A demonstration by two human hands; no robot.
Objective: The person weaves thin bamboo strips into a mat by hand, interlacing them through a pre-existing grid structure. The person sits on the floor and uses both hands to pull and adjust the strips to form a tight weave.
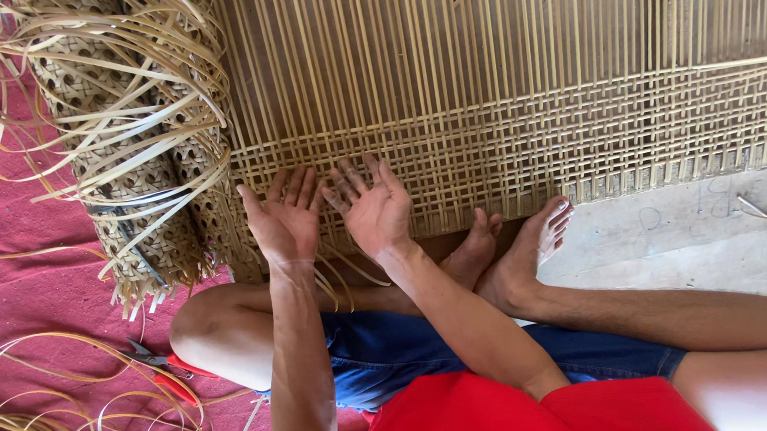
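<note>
- Left hand (pixel 286 219) and right hand (pixel 373 209): side by side, fingers spread, empty, fingertips on woven cane mat (pixel 519 138).
- Mat lies just ahead of both hands; woven band runs left-right, loose strands run away.
- Scissors (pixel 166 368) behind left hand, well apart.

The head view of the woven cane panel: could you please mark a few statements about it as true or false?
1. Both hands, left hand and right hand, are open with palms up. True.
2. The right hand grips the red-handled scissors. False: the scissors lie on the red mat beside the knee, and no hand touches them.
3. The flat woven cane panel is woven only along its near edge, with bare upright strands beyond. True.
4. The rolled bundle of open-weave cane webbing lies right of the feet. False: it lies to the left of the hands.
</note>
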